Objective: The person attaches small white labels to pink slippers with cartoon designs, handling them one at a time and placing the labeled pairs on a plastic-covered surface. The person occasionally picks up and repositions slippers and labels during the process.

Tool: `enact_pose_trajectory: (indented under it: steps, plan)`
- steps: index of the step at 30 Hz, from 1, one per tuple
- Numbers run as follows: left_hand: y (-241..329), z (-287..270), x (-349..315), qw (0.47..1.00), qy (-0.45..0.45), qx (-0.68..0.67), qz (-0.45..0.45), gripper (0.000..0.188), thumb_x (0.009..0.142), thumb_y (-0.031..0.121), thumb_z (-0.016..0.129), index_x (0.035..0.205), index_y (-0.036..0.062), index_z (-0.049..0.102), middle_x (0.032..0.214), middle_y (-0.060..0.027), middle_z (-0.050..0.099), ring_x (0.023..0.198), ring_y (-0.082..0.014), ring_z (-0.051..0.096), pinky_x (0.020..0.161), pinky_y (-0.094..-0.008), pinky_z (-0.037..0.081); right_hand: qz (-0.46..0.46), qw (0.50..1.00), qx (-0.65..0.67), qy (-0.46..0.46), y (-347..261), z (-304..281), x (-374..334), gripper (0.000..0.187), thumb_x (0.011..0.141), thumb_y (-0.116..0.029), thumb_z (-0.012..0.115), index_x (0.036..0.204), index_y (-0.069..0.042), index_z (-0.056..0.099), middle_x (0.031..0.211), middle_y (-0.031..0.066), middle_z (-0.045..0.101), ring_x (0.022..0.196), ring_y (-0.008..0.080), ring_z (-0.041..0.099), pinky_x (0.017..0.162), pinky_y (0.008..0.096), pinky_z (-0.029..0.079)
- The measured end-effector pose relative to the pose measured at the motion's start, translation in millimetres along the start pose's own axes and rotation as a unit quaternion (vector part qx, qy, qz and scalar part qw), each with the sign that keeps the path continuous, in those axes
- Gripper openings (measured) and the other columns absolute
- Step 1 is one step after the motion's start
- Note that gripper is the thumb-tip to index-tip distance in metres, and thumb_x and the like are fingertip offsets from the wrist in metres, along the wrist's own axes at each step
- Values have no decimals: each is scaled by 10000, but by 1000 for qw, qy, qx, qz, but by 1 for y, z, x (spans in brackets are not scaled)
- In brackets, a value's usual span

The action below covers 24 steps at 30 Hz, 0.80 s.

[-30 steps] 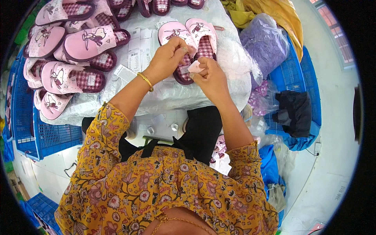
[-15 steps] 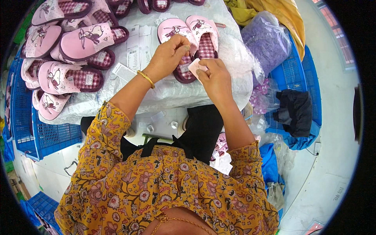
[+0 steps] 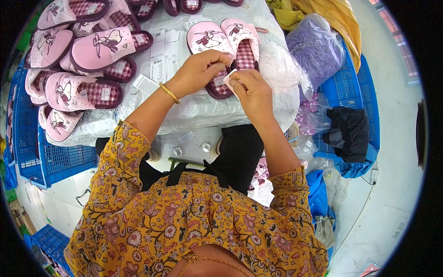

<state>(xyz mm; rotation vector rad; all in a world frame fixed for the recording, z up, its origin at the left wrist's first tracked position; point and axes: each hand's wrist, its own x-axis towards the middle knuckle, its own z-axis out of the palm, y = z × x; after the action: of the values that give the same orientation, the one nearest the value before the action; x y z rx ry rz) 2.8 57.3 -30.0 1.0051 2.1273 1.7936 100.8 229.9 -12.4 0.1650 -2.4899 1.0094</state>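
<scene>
Nearest us was our floral yellow shirt (image 3: 198,226), and beyond it our arms reached out over the plastic-covered desk (image 3: 184,122). Our right hand (image 3: 251,94) had its grip closed on a small pale card (image 3: 230,79), pinched between thumb and fingers by the heel of the left slipper. Our left hand (image 3: 196,74) was bent over that slipper's opening, thumb and forefinger drawn together; we could not tell whether they held anything thin. The pink pair of slippers (image 3: 208,38) lay side by side on the desk, toes away from us. We judged the step in hand to be working the card at the slipper, which called for a steady pinch and careful meeting of the fingertips. Loose paper labels (image 3: 158,57) lay left of the pair, with more slippers (image 3: 101,48) heaped farther left.
</scene>
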Motion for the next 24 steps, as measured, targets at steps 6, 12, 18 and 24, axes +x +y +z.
enact_pose_trajectory:
  steps: [6, 12, 18, 24]
  plan:
    - [8, -3, -1, 993, -82, -68, -58, 189, 932, 22, 603, 1114, 20, 655, 995, 1, 658, 898, -62, 584, 818, -224, 481, 43, 997, 68, 21, 5, 5, -1, 117, 816, -67, 714, 932, -67, 693, 887, 101, 655, 739, 259, 654, 663, 348, 515]
    - [10, -3, 1, 994, -96, -32, -44, 171, 923, -1, 596, 1093, 7, 614, 872, 20, 598, 824, -52, 549, 768, -224, 467, 58, 995, 75, 20, 5, 4, 1, 111, 819, -34, 701, 928, -49, 685, 878, 98, 654, 738, 233, 652, 664, 331, 514]
    - [11, -4, 2, 993, -111, 14, -30, 200, 904, -29, 589, 1097, 16, 611, 875, 4, 615, 825, -63, 563, 772, -223, 474, 60, 996, 72, 10, 5, 2, 1, 107, 820, -36, 697, 926, -47, 684, 879, 99, 658, 738, 237, 654, 662, 333, 516]
    - [13, -5, 3, 992, -116, 46, -20, 205, 899, -27, 594, 1099, 16, 613, 893, -17, 653, 825, -70, 591, 761, -228, 490, 66, 995, 72, 4, 7, 2, 2, 112, 822, -47, 696, 934, -54, 688, 881, 104, 660, 742, 252, 656, 658, 342, 514]
